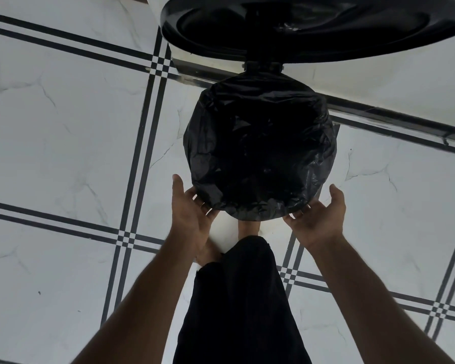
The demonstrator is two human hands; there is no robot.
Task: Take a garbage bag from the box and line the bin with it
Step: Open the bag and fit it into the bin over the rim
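A round bin stands on the floor, its mouth and rim covered by a black garbage bag (260, 148) that is folded down over the outside. The bin's black lid (313, 27) stands open at the far side. My left hand (191, 208) is at the near left of the rim, thumb spread away and fingertips tucked under the bag's hem. At the near right, my right hand (318, 216) mirrors it, with its fingertips also against the hem. Neither thumb pinches the plastic. The box is not in view.
White marble-look floor tiles (63, 127) with black stripe borders lie all around. My leg in dark trousers (237, 298) and a bare foot (248, 227) are just in front of the bin. A wall base with a dark strip (392, 114) runs behind it.
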